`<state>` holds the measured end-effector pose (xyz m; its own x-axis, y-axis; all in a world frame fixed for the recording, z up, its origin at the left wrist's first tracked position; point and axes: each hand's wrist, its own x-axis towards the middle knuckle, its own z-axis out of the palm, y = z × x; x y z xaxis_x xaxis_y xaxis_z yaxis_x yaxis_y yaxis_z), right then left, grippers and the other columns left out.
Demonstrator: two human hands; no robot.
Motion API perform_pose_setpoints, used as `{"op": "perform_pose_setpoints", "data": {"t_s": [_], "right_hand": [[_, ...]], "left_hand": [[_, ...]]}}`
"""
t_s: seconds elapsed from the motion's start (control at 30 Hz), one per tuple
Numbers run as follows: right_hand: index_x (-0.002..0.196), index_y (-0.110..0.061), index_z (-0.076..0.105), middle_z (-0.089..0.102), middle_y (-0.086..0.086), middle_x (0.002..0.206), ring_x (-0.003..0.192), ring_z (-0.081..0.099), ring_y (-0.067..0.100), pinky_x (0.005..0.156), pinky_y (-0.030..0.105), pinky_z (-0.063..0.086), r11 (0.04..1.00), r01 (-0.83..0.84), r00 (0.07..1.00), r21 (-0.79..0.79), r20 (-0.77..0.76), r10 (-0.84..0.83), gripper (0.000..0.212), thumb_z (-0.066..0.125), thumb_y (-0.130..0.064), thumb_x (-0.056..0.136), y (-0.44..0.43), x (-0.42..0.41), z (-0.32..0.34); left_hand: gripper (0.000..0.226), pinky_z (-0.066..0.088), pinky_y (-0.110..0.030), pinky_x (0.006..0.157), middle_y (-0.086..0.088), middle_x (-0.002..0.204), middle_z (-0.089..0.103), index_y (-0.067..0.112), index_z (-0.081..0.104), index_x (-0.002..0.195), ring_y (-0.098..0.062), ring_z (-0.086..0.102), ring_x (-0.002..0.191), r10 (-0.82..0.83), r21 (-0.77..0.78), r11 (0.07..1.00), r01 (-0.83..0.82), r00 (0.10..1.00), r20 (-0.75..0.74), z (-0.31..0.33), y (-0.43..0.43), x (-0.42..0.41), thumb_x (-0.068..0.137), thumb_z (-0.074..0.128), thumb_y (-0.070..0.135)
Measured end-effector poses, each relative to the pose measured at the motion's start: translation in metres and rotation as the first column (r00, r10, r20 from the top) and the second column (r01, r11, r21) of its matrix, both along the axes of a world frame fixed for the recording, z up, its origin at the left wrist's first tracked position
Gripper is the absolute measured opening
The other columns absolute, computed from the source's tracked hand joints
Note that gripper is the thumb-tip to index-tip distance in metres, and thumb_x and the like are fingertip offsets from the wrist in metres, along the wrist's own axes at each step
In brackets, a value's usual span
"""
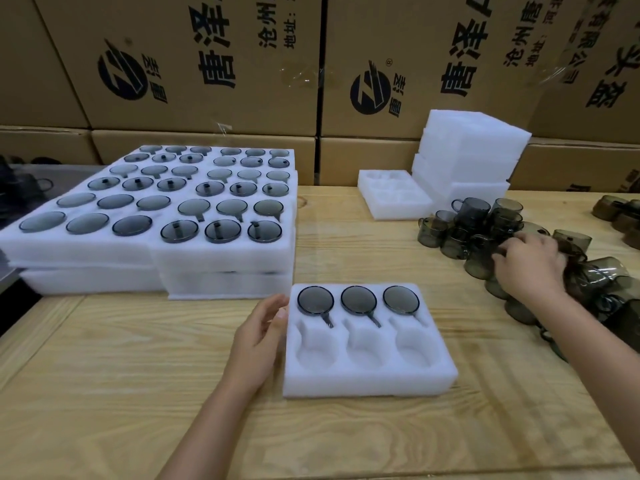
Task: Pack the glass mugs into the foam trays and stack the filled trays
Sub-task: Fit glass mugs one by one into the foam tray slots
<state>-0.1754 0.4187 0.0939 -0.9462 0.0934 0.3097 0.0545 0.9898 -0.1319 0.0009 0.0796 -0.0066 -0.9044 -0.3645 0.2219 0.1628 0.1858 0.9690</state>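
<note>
A white foam tray (369, 379) lies in front of me on the wooden table. Its far row holds three smoky glass mugs (358, 299), bottoms up; the three near pockets are bare. My left hand (259, 337) rests open against the tray's left edge. My right hand (530, 265) reaches into a heap of loose mugs (478, 233) at the right, fingers curled over them; whether it grips one is hidden. Stacks of filled trays (221, 258) stand at the left.
A pile of bare foam trays (471, 150) and one single tray (391, 194) stand at the back right. More mugs (620, 209) lie at the far right edge. Cardboard boxes (207, 64) wall the back of the table (138, 393).
</note>
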Motion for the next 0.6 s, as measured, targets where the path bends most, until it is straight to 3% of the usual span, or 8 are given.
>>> {"op": "perform_pose_setpoints", "data": {"t_s": [0.13,0.23,0.3,0.4,0.5,0.6], "right_hand": [[0.102,0.006,0.066,0.054,0.019,0.131,0.119,0.049,0.035,0.102,0.033,0.034,0.898,-0.337,0.941,-0.283,-0.127,0.313,0.022,0.059,-0.009,0.088,-0.056,0.052,0.004],[0.089,-0.003,0.065,0.057,0.011,0.128,0.115,0.054,0.027,0.089,0.018,0.031,0.761,-0.509,0.860,-0.402,-0.204,0.468,0.006,0.062,-0.005,0.085,-0.104,0.104,0.002],[0.086,-0.008,0.064,0.056,0.008,0.129,0.119,0.052,0.022,0.091,0.016,0.030,0.673,-0.592,0.800,-0.444,-0.218,0.559,0.004,0.062,-0.006,0.084,-0.131,0.132,-0.003],[0.083,-0.020,0.055,0.049,-0.001,0.136,0.128,0.043,0.010,0.098,0.018,0.032,0.579,-0.642,0.743,-0.503,-0.218,0.633,0.009,0.058,-0.012,0.087,-0.159,0.158,-0.011],[0.085,-0.021,0.055,0.046,-0.008,0.137,0.129,0.037,0.000,0.097,0.012,0.031,0.521,-0.624,0.740,-0.583,-0.224,0.634,0.007,0.057,-0.016,0.089,-0.172,0.167,-0.017],[0.090,-0.017,0.063,0.043,-0.029,0.122,0.125,0.035,-0.005,0.092,0.003,0.027,0.508,-0.617,0.737,-0.600,-0.216,0.640,0.003,0.061,-0.019,0.088,-0.174,0.168,-0.018]], "left_hand": [[0.026,0.049,-0.022,0.087,0.008,0.104,0.070,0.026,0.064,0.103,-0.015,0.063,0.106,0.123,0.118,0.987,-0.109,0.986,-0.111,0.005,0.001,0.009,0.078,0.061,0.024],[0.036,0.046,-0.025,0.089,0.008,0.107,0.070,0.026,0.062,0.108,-0.013,0.063,0.106,0.081,0.000,0.997,-0.083,0.974,-0.209,0.010,0.006,0.021,0.074,0.064,0.036],[0.041,0.044,-0.022,0.093,0.009,0.113,0.068,0.025,0.061,0.114,-0.011,0.061,0.110,0.012,-0.102,0.994,-0.037,0.971,-0.240,0.011,0.014,0.026,0.075,0.065,0.037],[0.042,0.041,-0.016,0.095,0.012,0.115,0.067,0.024,0.063,0.114,-0.007,0.059,0.113,-0.044,-0.183,0.983,0.002,0.972,-0.229,0.012,0.023,0.028,0.075,0.068,0.038],[0.034,0.043,-0.014,0.092,0.016,0.108,0.068,0.026,0.065,0.106,-0.004,0.062,0.106,-0.004,-0.138,0.990,-0.029,0.972,-0.235,0.015,0.023,0.028,0.073,0.067,0.036],[0.029,0.044,-0.015,0.089,0.013,0.103,0.070,0.023,0.067,0.101,-0.006,0.064,0.101,0.003,-0.108,0.994,-0.030,0.970,-0.242,0.016,0.018,0.026,0.075,0.065,0.034]]}}
